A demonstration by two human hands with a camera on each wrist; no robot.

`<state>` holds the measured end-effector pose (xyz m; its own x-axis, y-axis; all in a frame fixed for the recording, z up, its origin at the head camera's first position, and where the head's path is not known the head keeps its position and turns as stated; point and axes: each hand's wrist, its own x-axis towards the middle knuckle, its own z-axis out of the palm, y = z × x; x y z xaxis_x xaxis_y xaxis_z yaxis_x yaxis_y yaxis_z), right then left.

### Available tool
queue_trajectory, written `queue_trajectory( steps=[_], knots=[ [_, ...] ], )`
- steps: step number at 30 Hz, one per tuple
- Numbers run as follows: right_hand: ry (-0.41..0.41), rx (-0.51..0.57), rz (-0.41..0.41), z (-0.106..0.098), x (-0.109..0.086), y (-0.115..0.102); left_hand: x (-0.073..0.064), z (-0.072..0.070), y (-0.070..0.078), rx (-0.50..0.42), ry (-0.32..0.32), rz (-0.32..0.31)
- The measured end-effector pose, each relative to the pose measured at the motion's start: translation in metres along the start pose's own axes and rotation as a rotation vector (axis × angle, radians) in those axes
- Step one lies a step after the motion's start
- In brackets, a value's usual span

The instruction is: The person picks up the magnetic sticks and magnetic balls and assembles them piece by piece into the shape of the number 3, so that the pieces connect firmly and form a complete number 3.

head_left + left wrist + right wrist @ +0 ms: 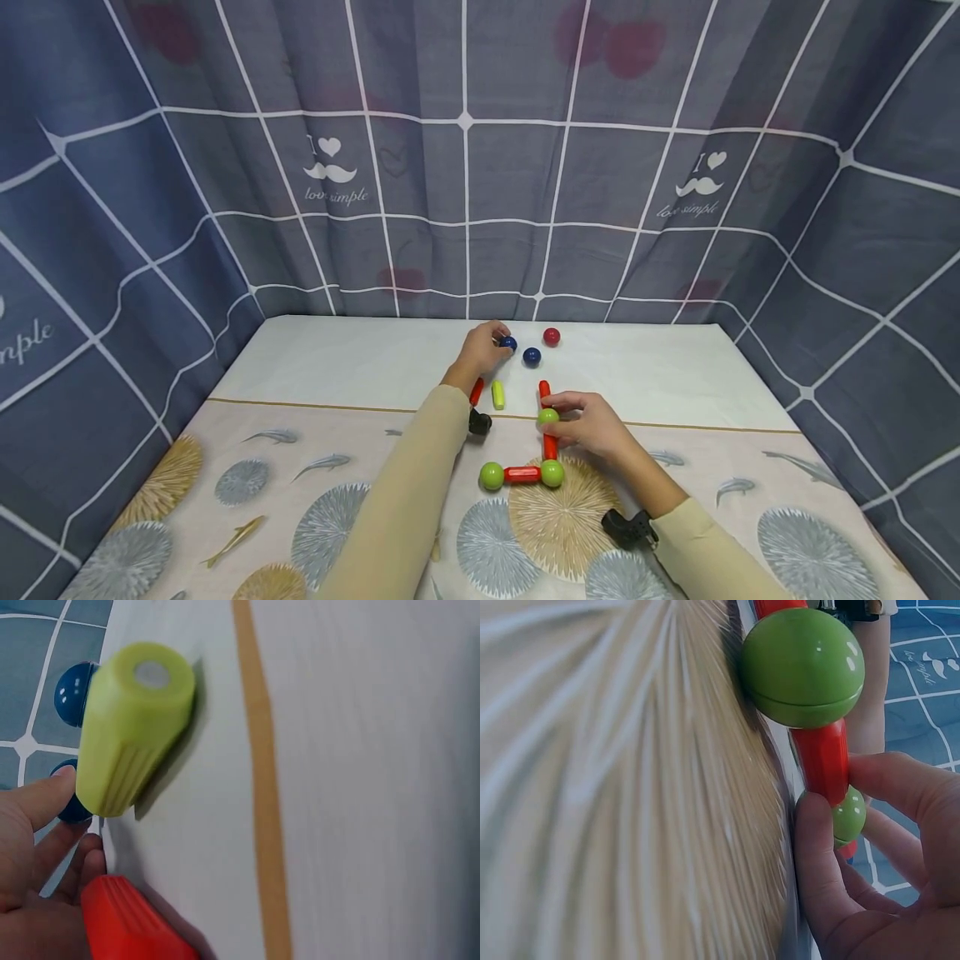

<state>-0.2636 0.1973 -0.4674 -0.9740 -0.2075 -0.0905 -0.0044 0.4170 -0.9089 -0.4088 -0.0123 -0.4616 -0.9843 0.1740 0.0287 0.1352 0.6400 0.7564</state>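
My left hand (480, 352) reaches to the back of the white surface and pinches a blue ball (508, 343) between thumb and fingers. A second blue ball (532, 357) and a red ball (551, 337) sit just right of it. With thumb and forefinger, my right hand (591, 423) grips an L-shaped chain of red rods and green balls at the red rod (821, 761) by the middle green ball (548, 417). The chain's corner green ball (552, 473) joins another red rod (522, 474), which ends in a green ball (492, 476).
A yellow-green rod (498, 395) with a silver disc on its end lies near my left wrist, beside a loose red rod (477, 391). A patterned cloth (405, 533) covers the near part of the table. Behind stands a grey-blue checked curtain (510, 183).
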Motion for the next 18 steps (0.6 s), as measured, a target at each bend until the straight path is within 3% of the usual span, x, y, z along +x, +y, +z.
queue_trajectory(
  steps=[10,18],
  knots=[
    [0.000,0.025,-0.016,0.000,-0.011,0.002,-0.015,-0.009,0.010,0.020,-0.017,0.095],
    [-0.011,0.019,-0.008,0.000,-0.018,0.002,-0.043,-0.003,0.036,-0.098,-0.096,0.153]
  ],
)
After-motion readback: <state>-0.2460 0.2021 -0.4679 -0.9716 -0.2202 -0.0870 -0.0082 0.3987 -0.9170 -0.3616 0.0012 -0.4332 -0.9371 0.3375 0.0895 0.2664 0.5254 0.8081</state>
